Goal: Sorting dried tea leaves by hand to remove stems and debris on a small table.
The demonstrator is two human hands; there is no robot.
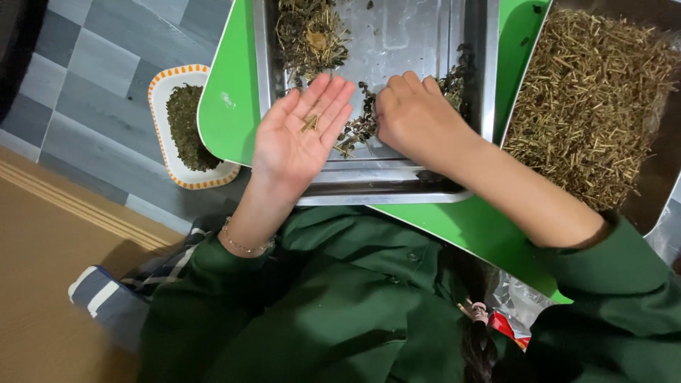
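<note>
Nearest the body, a crumpled clear and red plastic packet (514, 315) lies at the lap, under the edge of the green tray (227, 106). On that tray sits a steel tray (383, 181). The left hand (301, 131) lies palm up over its near rim, its grip wide open and flat, with a few short dry stem bits (310, 123) resting on the fingers. The right hand (415, 117) is palm down just beside it, fingers curled on a dark heap of dried leaves (358, 128) in the steel tray; how tightly it pinches cannot be told. Farther in, a tangle of stalks (308, 32) lies in the tray's far left corner. To the right, a second tray holds chopped straw-coloured stems (589, 99). To the left, on the tiled floor, a white plate with an orange rim (159, 92) holds green leaf crumbs.
</note>
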